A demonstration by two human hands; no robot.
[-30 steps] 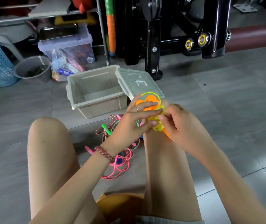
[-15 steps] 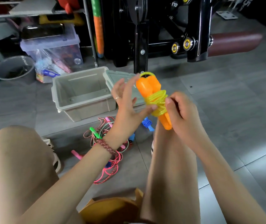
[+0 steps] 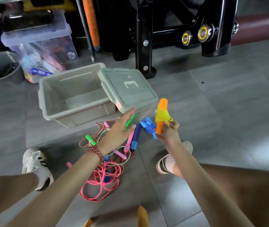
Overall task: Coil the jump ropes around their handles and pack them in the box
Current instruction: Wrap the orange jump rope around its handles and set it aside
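Ahead on the floor [image 3: 228, 128]: box [image 3: 74, 97], with lid [image 3: 127, 89] leaning at its right rim. Just before the box, a tangle of loose ropes [image 3: 104, 174], partly under the left hand [image 3: 117, 133]. Right of the tangle, coiled rope [image 3: 161, 117] upright in the right hand [image 3: 169, 133]. Behind the box, leftward, storage bin [image 3: 38, 41] and bucket [image 3: 1, 66]; rightward, machine frame [image 3: 145, 38].

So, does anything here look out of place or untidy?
Yes. The loose jump ropes lie in one tangled heap on the floor before the box, which is empty. Its lid leans tilted against the box's right side. On the coiled orange rope in the right hand, a small loop sticks out.
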